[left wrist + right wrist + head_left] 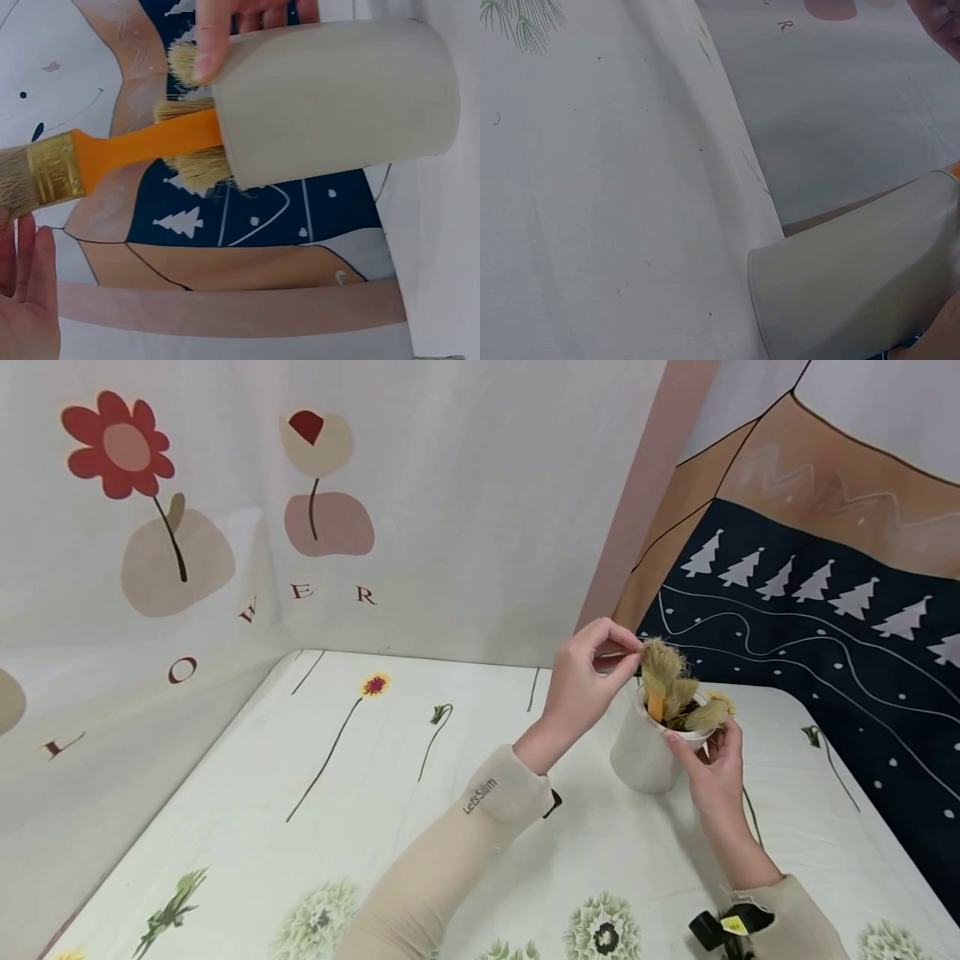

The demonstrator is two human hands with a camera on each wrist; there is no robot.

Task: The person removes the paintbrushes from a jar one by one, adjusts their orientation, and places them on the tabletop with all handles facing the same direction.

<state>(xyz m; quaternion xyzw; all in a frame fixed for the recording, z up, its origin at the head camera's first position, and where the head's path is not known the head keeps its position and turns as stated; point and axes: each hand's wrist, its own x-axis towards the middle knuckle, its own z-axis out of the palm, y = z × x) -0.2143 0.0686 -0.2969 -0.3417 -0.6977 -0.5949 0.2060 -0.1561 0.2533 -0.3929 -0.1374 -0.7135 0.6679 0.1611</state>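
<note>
A white cup [647,756] stands upright on the table at right in the head view, with several bristle brushes [705,717] in it, bristles up. One paintbrush [150,148] has an orange handle and a gold ferrule; its handle runs down into the cup and its bristles stick out highest. My left hand [587,675] pinches that paintbrush at the bristle tips. At the cup's near right side, my right hand [718,768] holds the rim, thumb in front. The cup's wall [855,289] fills the lower right of the right wrist view. The handle's lower end is hidden inside.
A white cloth printed with flowers and stems covers the table [420,835]. Behind it hangs a pale curtain [465,510] with printed flowers and letters. To the right hangs a dark blue cloth [795,635] with white trees, close behind the cup.
</note>
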